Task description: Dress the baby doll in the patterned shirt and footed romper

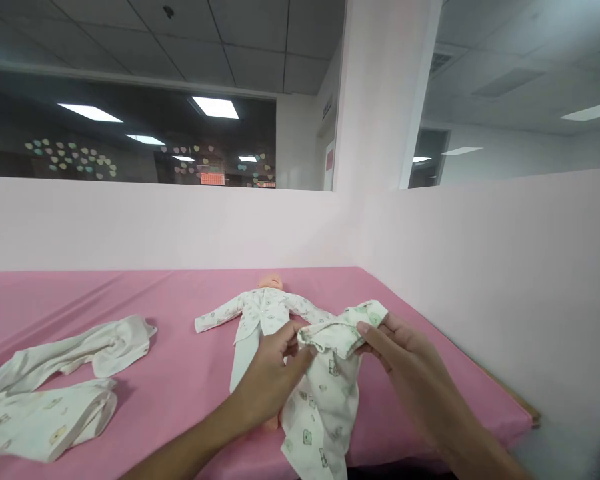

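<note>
A small white printed garment [325,400] hangs between my hands, its upper edge bunched and its lower part drooping over the front of the pink surface. My left hand [275,373] pinches the left end of that upper edge. At the right end, my right hand [400,347] grips the cloth between thumb and fingers. Behind them a doll [271,282] lies on its back in a white printed top [265,305] with its sleeves spread, and pale trousers [244,357]. The garment and my left hand partly hide its legs.
Pink sheeting [180,400] covers the table. On the left lie a plain white garment [80,347] and a folded printed one [45,420]. White walls [170,223] with windows rise behind and at the right. The table's right corner [533,417] is bare wood.
</note>
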